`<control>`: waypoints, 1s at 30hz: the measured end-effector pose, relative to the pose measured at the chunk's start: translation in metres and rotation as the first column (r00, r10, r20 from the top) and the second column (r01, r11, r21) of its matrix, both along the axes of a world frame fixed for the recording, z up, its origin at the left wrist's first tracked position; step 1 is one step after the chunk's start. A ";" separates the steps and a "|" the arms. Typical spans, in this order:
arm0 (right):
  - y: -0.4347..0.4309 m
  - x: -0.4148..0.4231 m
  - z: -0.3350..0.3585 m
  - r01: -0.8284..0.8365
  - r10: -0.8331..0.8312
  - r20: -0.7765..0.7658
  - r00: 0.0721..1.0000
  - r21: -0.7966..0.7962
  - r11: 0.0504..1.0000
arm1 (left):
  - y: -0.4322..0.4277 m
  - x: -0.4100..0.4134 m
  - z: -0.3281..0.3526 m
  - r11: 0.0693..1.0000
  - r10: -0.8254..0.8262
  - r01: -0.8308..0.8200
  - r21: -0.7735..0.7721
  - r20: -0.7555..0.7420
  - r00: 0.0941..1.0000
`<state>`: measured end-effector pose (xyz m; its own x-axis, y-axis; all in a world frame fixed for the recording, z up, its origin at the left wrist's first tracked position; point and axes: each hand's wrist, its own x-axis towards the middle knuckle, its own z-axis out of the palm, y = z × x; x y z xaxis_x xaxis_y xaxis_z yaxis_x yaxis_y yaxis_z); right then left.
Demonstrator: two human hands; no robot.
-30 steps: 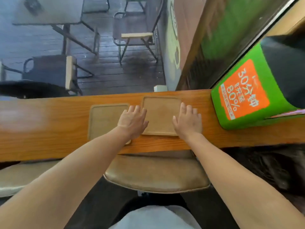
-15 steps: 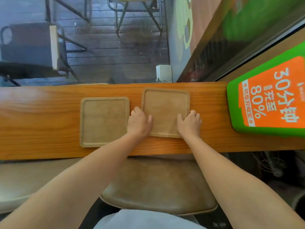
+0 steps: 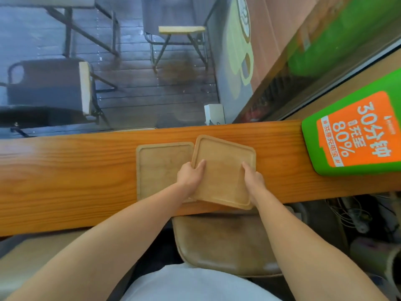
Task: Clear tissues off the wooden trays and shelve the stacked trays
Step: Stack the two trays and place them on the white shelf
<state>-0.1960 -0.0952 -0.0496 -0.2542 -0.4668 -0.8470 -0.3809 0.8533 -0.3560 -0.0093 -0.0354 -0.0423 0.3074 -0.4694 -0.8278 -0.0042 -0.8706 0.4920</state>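
Two square wooden trays are on the long wooden counter [image 3: 65, 174]. The left tray [image 3: 160, 166] lies flat. The right tray [image 3: 223, 170] is lifted and turned, its left edge overlapping the left tray. My left hand [image 3: 189, 178] grips its left edge, thumb on the tray's inside. My right hand [image 3: 253, 181] grips its right edge. Both trays look bare; I see no tissues.
A green and orange charging kiosk [image 3: 351, 135] stands at the counter's right end. A tan padded stool [image 3: 225, 242] sits below the counter in front of me. Beyond the window are folding chairs [image 3: 175, 33] and a wet deck. Cables lie at lower right.
Both hands have closed on the right tray's edges, raised it and swung it left over the other tray. The camera has also shifted, so the trays sit more to the right.
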 end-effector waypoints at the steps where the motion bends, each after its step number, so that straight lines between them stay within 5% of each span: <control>1: 0.003 0.020 0.003 -0.030 0.030 0.024 0.999 0.002 1.000 | 0.007 0.019 0.001 1.000 0.019 -0.019 -0.003 0.019 1.000; 10: 0.051 0.187 -0.001 -0.436 0.431 0.089 0.898 0.050 0.898 | 0.089 0.174 -0.016 0.972 0.156 -0.172 0.159 0.111 0.982; 15: 0.062 0.177 0.002 -0.528 0.531 -0.042 0.847 0.063 0.847 | 0.095 0.168 -0.022 0.966 -0.123 0.082 0.246 0.156 0.980; 21: 0.060 0.130 0.003 -0.464 0.462 -0.216 0.861 0.044 0.885 | 0.078 0.126 -0.022 0.895 -0.438 0.388 0.218 0.275 0.856; 26: 0.056 0.123 0.000 -0.461 0.465 -0.140 0.874 0.063 0.885 | 0.069 0.108 -0.017 0.887 -0.461 0.414 0.204 0.418 0.783; 30: 0.049 0.131 0.001 -0.470 0.473 -0.041 0.880 0.055 0.881 | 0.073 0.115 -0.017 0.948 -0.311 0.238 0.213 0.458 0.833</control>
<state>-0.0650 -0.0463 -0.0485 -0.0566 -0.5064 -0.8604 -0.7587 0.5820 -0.2926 0.1053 0.0374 -0.0594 0.5586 -0.4842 -0.6734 -0.4566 -0.8573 0.2377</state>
